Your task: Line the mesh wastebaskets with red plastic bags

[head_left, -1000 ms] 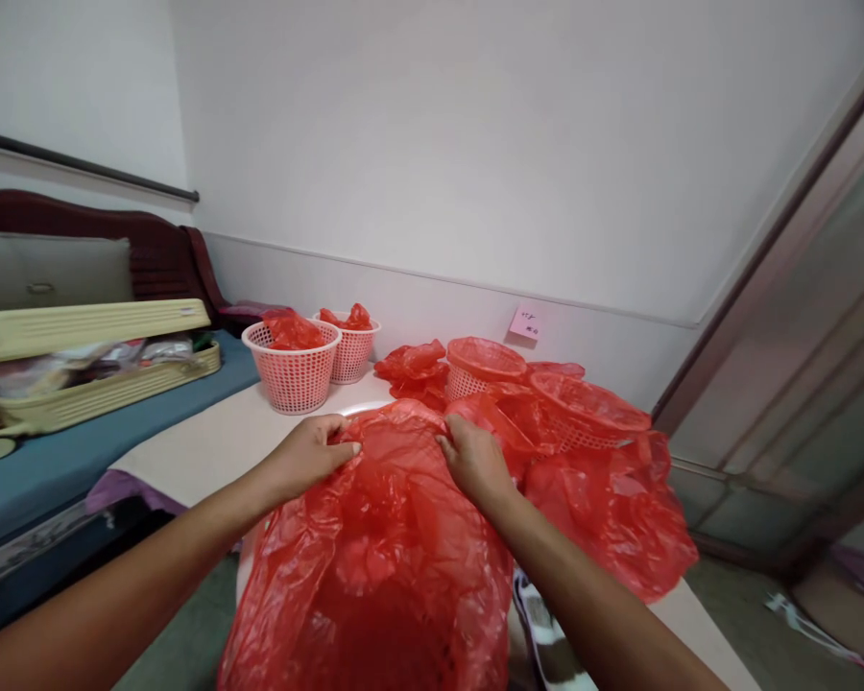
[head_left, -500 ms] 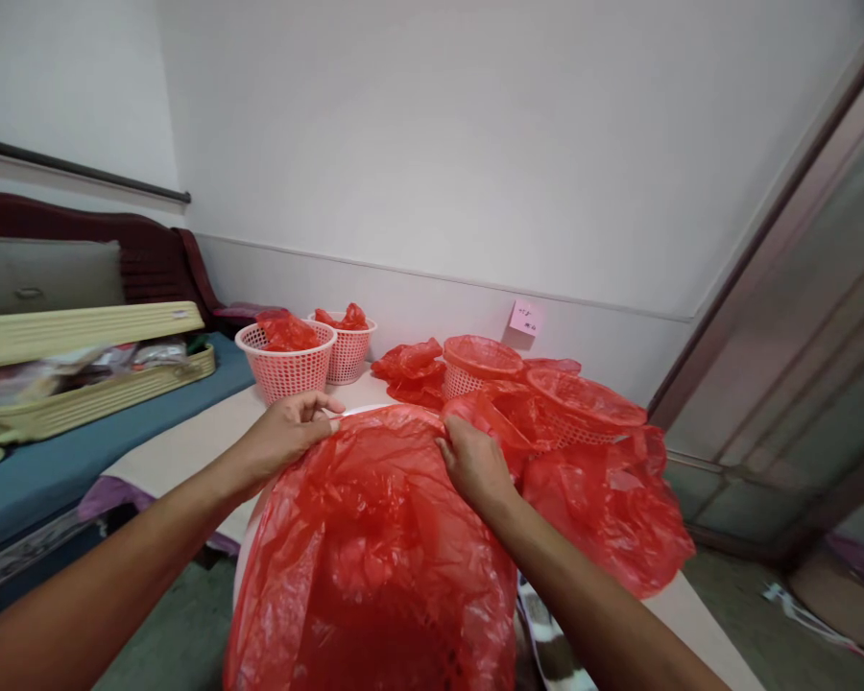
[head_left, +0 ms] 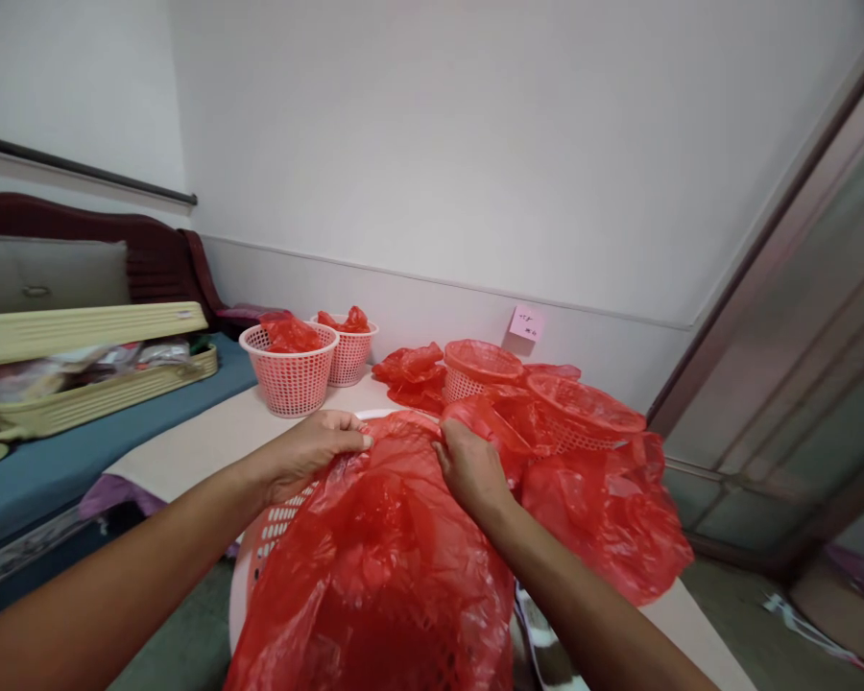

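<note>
A crinkled red plastic bag (head_left: 389, 566) hides most of the near pink mesh basket (head_left: 274, 523), both hands (head_left: 315, 453) (head_left: 468, 465) pinching its far edge; behind stand two uncovered pink baskets (head_left: 289, 369).

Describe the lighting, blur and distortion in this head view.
Head view: soft even light, no hard shadows; the red bag shows mild sheen; wide-angle bending slants the door frame; left hand and right hand look sharp.

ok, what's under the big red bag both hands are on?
A pale perforated basket: its rim and holed wall show at the left edge of the red bag, just below the left hand. The right hand grips the bag's far edge. The basket's inside is covered.
</note>
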A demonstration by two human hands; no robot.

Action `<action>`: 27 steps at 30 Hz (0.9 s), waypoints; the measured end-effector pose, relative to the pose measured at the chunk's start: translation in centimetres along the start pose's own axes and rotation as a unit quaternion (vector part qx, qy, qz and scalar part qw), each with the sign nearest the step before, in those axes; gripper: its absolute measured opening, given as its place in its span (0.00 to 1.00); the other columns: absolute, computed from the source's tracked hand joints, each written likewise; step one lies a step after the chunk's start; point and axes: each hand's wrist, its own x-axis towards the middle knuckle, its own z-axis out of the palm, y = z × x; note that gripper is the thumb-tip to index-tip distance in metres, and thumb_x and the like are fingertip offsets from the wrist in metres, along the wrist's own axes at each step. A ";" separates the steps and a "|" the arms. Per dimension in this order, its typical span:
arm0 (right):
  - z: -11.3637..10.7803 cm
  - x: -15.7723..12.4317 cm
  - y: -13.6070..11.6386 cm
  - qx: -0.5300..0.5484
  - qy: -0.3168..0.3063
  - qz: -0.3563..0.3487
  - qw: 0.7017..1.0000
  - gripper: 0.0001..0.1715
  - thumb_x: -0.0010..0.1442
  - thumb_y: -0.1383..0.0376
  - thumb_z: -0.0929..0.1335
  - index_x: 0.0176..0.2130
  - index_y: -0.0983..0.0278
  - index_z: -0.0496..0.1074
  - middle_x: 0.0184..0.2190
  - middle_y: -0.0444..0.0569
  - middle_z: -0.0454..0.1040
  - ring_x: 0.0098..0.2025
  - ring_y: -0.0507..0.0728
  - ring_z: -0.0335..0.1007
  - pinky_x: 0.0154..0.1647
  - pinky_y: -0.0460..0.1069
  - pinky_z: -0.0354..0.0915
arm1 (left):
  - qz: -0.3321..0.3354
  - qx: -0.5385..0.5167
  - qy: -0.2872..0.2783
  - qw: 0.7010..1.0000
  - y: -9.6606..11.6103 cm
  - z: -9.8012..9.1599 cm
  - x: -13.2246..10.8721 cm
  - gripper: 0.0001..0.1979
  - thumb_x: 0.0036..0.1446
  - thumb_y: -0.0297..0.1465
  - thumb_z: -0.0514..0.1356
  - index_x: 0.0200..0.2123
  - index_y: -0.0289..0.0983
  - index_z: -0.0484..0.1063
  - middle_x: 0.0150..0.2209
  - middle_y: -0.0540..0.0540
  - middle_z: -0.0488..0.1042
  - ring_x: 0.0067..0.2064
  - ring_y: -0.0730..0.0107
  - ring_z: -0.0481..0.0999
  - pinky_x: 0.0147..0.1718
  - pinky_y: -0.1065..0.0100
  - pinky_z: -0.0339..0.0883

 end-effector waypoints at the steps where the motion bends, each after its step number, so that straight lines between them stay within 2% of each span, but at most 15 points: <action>1: 0.0 0.0 0.0 0.003 0.001 -0.001 1.000 0.06 0.67 0.64 0.64 0.40 0.64 0.69 0.41 0.51 0.78 0.40 0.57 0.74 0.34 0.49 0.54 | -0.002 -0.016 -0.003 1.000 -0.1 0.1 -0.1 0.17 0.39 0.40 0.68 0.26 0.38 0.66 0.22 0.50 0.71 0.24 0.72 0.69 0.25 0.70 0.63; 3: -0.1 -0.1 -0.1 0.003 0.001 -0.001 1.000 0.06 0.67 0.64 0.64 0.40 0.64 0.69 0.41 0.51 0.78 0.40 0.58 0.74 0.34 0.49 0.54 | -0.005 -0.032 -0.001 0.999 -0.1 0.2 -0.2 0.17 0.39 0.40 0.68 0.26 0.38 0.65 0.24 0.48 0.73 0.26 0.69 0.72 0.27 0.67 0.67; 5: -0.1 -0.1 -0.1 0.000 0.000 -0.002 1.000 0.06 0.67 0.64 0.64 0.40 0.64 0.69 0.41 0.51 0.78 0.40 0.58 0.75 0.33 0.49 0.54 | -0.006 -0.030 0.014 0.999 0.1 0.0 -0.2 0.17 0.38 0.39 0.68 0.27 0.38 0.65 0.23 0.48 0.72 0.24 0.69 0.71 0.26 0.67 0.67; 9: -0.2 -0.2 -0.3 -0.001 0.002 -0.002 1.000 0.06 0.66 0.64 0.64 0.41 0.64 0.69 0.41 0.51 0.78 0.40 0.59 0.75 0.33 0.49 0.54 | 0.010 0.014 0.053 0.998 0.9 -0.4 -0.1 0.17 0.38 0.39 0.67 0.30 0.37 0.68 0.20 0.51 0.70 0.20 0.75 0.65 0.20 0.72 0.57; 13: -0.1 -0.3 -0.4 -0.004 0.009 -0.012 1.000 0.06 0.67 0.64 0.64 0.41 0.64 0.69 0.41 0.51 0.78 0.40 0.58 0.75 0.33 0.49 0.54 | 0.057 0.086 0.089 0.991 1.7 -0.7 0.3 0.16 0.43 0.43 0.65 0.27 0.36 0.69 0.18 0.54 0.66 0.19 0.78 0.59 0.19 0.74 0.49; 20: 0.1 -0.4 -0.6 -0.015 0.018 -0.019 1.000 0.05 0.66 0.65 0.65 0.40 0.64 0.69 0.40 0.50 0.77 0.40 0.58 0.75 0.33 0.50 0.53 | 0.097 0.164 0.131 0.973 1.0 -2.6 2.7 0.10 0.47 0.38 0.62 0.27 0.36 0.72 0.22 0.53 0.69 0.23 0.74 0.64 0.24 0.71 0.55; 24: 0.0 -0.3 -0.7 -0.018 0.015 -0.015 1.000 0.05 0.66 0.65 0.65 0.40 0.64 0.69 0.40 0.50 0.78 0.40 0.58 0.75 0.32 0.50 0.53 | 0.094 0.180 0.138 0.969 1.0 -3.6 3.5 0.08 0.50 0.35 0.63 0.26 0.36 0.71 0.21 0.54 0.68 0.22 0.75 0.63 0.23 0.71 0.53; 27: -0.1 -0.3 -0.7 -0.019 0.010 -0.013 1.000 0.05 0.66 0.65 0.65 0.40 0.64 0.69 0.40 0.50 0.78 0.41 0.58 0.75 0.32 0.50 0.53 | 0.089 0.168 0.135 0.972 0.9 -4.1 3.8 0.09 0.46 0.32 0.66 0.21 0.36 0.70 0.19 0.55 0.65 0.22 0.76 0.60 0.23 0.72 0.50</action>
